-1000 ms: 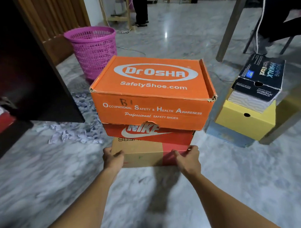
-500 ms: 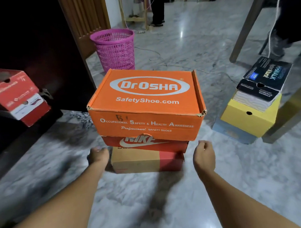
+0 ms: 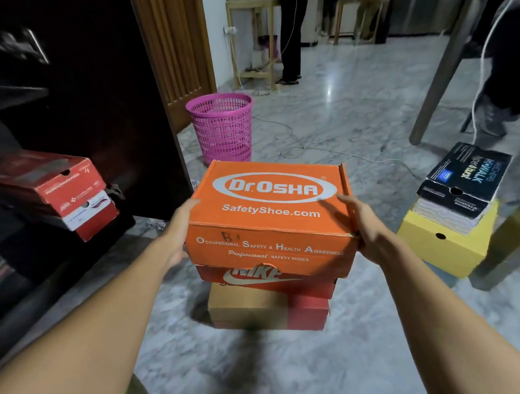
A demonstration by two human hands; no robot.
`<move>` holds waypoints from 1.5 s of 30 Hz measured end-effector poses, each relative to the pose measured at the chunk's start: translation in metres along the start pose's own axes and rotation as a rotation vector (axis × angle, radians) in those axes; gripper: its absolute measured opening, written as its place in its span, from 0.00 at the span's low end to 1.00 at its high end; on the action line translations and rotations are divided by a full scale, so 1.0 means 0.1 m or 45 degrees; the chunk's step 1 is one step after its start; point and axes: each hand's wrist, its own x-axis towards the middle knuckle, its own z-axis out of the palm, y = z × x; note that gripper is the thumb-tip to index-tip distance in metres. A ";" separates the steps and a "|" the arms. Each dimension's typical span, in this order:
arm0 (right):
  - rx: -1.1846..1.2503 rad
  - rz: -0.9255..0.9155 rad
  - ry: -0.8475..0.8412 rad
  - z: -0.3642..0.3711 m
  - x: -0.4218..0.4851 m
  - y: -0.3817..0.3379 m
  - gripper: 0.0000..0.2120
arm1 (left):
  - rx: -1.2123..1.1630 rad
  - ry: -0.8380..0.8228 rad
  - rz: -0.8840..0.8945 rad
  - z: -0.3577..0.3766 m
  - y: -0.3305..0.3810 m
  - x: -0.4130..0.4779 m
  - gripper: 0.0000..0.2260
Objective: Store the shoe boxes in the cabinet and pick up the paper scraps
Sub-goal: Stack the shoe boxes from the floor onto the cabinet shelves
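An orange Dr. Osha shoe box [image 3: 270, 196] tops a stack on the marble floor, over a red Nike box [image 3: 264, 280] and a brown-and-red box [image 3: 257, 312]. My left hand [image 3: 177, 232] grips the orange box's left side, and my right hand [image 3: 366, 228] grips its right side with the thumb at the top edge. The fingers are hidden behind the box. To the left, the dark cabinet [image 3: 87, 99] stands open with a red shoe box [image 3: 73, 194] on its low shelf. A few paper scraps [image 3: 156, 224] show on the floor by the cabinet's corner.
A pink mesh basket [image 3: 221, 127] stands behind the stack. At right, a black box [image 3: 467, 177] lies on a yellow box [image 3: 443, 249] beside a table leg [image 3: 443, 72]. A cable [image 3: 340, 155] runs across the floor. A person's legs [image 3: 291, 33] stand at the back.
Both hands left the bottom box, rose and closed on the sides of the orange top box. The view swung left and up, showing the cabinet's red box.
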 end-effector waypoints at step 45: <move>-0.231 -0.980 -1.021 5.88 -0.35 -2.39 0.50 | 0.630 2.397 0.673 -4.13 1.19 -0.79 0.22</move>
